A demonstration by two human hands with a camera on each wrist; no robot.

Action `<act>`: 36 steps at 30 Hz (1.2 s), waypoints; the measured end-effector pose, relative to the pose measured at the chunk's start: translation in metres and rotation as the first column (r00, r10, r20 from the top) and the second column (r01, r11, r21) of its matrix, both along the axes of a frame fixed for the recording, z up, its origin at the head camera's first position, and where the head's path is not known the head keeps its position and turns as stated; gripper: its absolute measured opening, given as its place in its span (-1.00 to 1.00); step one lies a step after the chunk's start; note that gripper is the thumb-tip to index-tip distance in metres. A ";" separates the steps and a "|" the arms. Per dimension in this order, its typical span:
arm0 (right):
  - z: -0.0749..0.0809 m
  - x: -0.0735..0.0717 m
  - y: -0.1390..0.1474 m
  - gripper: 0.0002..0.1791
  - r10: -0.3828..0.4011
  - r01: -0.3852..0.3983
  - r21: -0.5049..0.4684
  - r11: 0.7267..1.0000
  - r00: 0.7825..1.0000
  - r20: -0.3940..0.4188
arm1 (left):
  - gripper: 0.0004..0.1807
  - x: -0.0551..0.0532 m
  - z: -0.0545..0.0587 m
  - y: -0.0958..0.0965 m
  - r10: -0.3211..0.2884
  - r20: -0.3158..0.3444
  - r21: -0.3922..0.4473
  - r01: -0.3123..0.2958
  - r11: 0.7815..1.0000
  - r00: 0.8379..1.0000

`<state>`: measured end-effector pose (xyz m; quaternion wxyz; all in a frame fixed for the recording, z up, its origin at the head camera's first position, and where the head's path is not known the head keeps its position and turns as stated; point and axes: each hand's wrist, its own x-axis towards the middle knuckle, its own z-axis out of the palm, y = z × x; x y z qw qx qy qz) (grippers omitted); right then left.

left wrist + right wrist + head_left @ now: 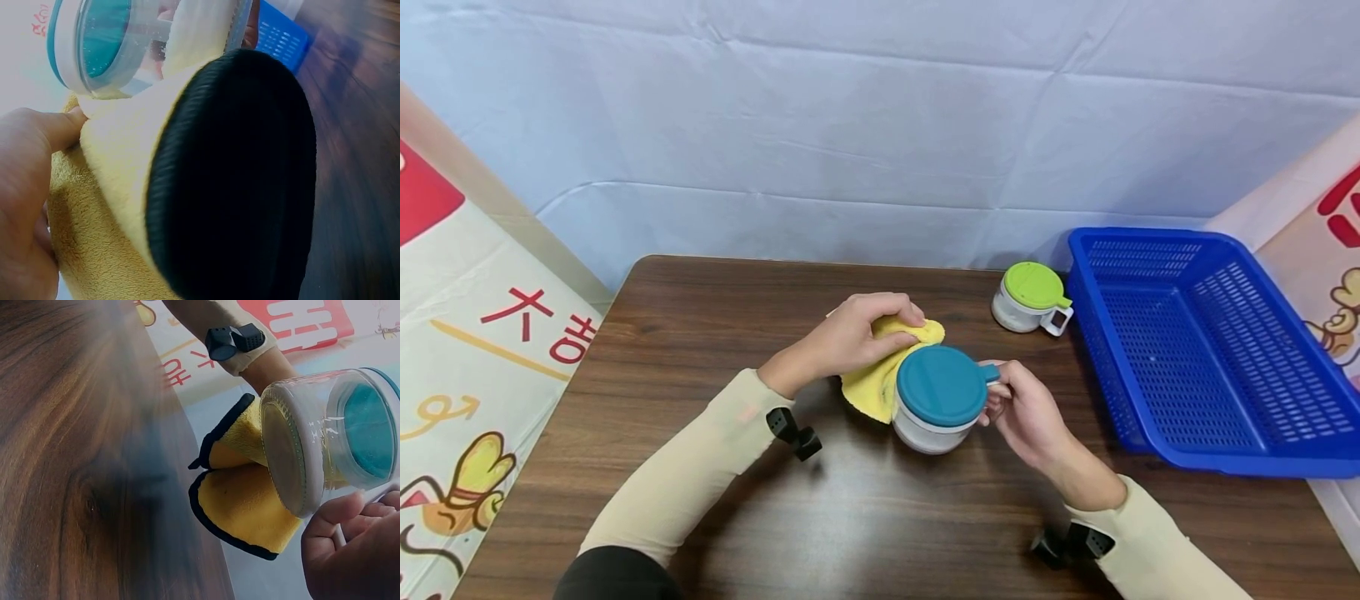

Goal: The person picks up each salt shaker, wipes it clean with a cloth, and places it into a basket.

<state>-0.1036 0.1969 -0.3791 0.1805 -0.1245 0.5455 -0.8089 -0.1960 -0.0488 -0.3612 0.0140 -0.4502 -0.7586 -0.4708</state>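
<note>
My right hand (pixel 1032 417) grips the handle of a clear seasoning jar (pixel 931 435) with a teal lid (pixel 942 385). The jar is held up over the table, its base visible in the right wrist view. A yellow cloth (pixel 868 392) with dark edging is in my left hand (pixel 850 335), pinched between thumb and fingers, and lies against the jar's left side. In the left wrist view, the cloth (pixel 119 231) hangs in a fold below the jar (pixel 140 50), with the thumb on top of it.
A second jar (pixel 1017 317) with a green lid stands at the back right of the brown wooden table (pixel 737 333). Right of it sits a blue perforated basket (pixel 1150 450). A pale cloth backdrop (pixel 850 125) hangs behind the table.
</note>
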 end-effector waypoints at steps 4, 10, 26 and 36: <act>0.000 0.000 -0.002 -0.70 0.009 -0.009 -0.003 1.000 1.000 -0.005 | -0.90 -0.001 0.002 0.004 -0.017 0.010 -0.011 0.017 1.000 1.000; 0.000 0.001 -0.005 -0.70 0.028 -0.028 0.002 1.000 1.000 -0.012 | -0.92 -0.001 0.004 0.008 -0.071 0.029 -0.006 0.071 0.997 0.997; 0.000 0.005 -0.011 -0.70 0.057 -0.056 0.020 0.998 0.997 -0.046 | -0.89 -0.004 0.008 0.019 -0.176 0.034 -0.014 0.177 0.984 0.984; -0.001 0.006 -0.010 -0.69 0.043 -0.042 0.021 0.999 0.999 -0.031 | -0.88 -0.005 0.010 0.025 -0.198 0.053 -0.058 0.201 0.978 0.979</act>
